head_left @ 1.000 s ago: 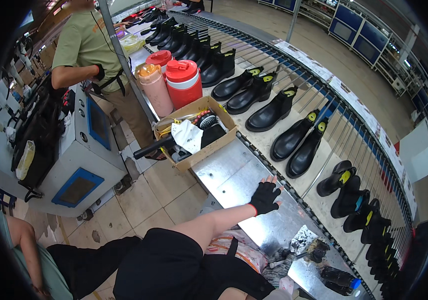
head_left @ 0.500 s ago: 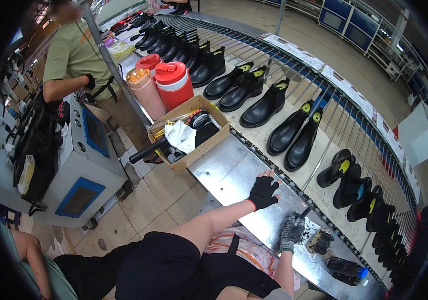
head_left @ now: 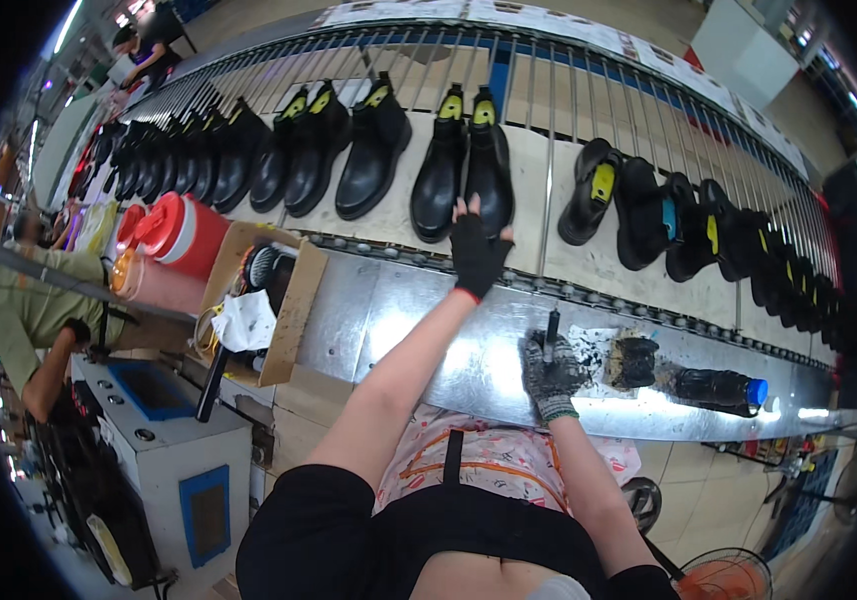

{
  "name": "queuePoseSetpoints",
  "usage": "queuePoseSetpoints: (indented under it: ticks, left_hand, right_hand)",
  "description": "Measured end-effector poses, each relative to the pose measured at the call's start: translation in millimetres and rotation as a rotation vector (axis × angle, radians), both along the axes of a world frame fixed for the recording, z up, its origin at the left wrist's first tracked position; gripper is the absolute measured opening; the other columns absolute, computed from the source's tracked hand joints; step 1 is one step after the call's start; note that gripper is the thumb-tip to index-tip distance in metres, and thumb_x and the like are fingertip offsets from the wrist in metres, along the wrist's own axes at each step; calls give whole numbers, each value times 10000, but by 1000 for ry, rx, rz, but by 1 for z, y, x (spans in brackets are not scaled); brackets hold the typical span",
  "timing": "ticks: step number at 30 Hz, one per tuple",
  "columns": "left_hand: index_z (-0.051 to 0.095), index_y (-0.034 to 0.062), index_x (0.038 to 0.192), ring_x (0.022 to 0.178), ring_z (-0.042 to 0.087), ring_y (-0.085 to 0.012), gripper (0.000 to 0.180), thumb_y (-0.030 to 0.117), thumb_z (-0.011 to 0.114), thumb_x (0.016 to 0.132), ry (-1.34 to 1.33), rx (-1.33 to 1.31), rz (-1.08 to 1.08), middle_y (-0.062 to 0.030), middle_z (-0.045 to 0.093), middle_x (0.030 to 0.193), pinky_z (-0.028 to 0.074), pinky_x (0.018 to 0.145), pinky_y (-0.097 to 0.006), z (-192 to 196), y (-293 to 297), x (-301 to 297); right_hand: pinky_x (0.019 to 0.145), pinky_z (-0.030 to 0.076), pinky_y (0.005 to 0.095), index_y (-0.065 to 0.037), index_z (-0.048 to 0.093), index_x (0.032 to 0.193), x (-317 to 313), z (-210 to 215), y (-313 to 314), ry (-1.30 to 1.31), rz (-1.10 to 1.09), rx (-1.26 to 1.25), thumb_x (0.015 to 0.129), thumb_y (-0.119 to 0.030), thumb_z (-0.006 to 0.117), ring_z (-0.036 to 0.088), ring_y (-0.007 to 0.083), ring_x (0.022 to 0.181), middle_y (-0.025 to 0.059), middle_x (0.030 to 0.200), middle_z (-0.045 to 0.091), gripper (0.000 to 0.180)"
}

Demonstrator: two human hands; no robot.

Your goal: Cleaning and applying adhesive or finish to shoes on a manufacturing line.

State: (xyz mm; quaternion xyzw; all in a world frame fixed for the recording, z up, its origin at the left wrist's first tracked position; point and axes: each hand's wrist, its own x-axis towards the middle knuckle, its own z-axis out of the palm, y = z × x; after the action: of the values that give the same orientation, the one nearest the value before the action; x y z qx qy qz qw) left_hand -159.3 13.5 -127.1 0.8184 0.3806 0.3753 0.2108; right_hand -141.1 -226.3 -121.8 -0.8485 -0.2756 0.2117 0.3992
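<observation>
My left hand (head_left: 479, 252), in a black fingerless glove, reaches over the conveyor's near edge. Its fingers are stretched out at the toes of a pair of black ankle boots (head_left: 490, 170) with yellow linings; whether they touch the leather I cannot tell. Over the metal table (head_left: 374, 345), my right hand (head_left: 554, 375) wears a grey, black-stained glove. It is closed around a dark stick-shaped tool (head_left: 552, 332) that points up; its working end is hidden. Beside that hand lies a black-smeared sponge-like block (head_left: 636, 361), then a bottle of dark liquid (head_left: 717, 388) with a blue cap.
More black boots (head_left: 374, 155) line the slatted conveyor (head_left: 524, 150) on both sides. A cardboard box (head_left: 294, 320) of tools stands at the table's left, beside red and pink jugs (head_left: 181, 235). Another person (head_left: 44, 310) stands at far left near a grey machine (head_left: 164, 420).
My left hand has gone from the metal table forward to the pair of boots. My right hand still grips the dark tool, now more upright. The view has turned.
</observation>
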Motion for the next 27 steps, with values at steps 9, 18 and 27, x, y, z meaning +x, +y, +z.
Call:
queuePoseSetpoints:
  ticks: [9, 18, 27]
  left_hand:
    - [410, -76, 1351, 1278, 478, -343, 950, 447, 813, 668, 80, -503, 171, -242, 494, 1368, 377, 1064, -370, 19, 108, 86]
    - [474, 25, 1298, 1171, 564, -324, 846, 383, 827, 617, 277, -400, -22, -178, 596, 1250, 431, 1002, -375, 41, 107, 66]
    - [655, 16, 1124, 952, 662, -273, 603, 402, 768, 675, 329, -571, -23, -135, 702, 1022, 494, 849, -351, 92, 30, -58]
  right_hand:
    - [728, 518, 422, -80, 685, 991, -5, -29, 1, 170, 13, 155, 855, -319, 657, 654, 302, 798, 141, 897, 672, 276]
    - [885, 475, 435, -90, 645, 1106, 7, -3, -1, 107, 215, -56, 909, -356, 557, 601, 329, 1013, 156, 1089, 635, 342]
    - [895, 462, 418, -86, 640, 1121, 6, -5, -3, 29, 176, 33, 926, -385, 524, 585, 327, 1032, 156, 1077, 627, 376]
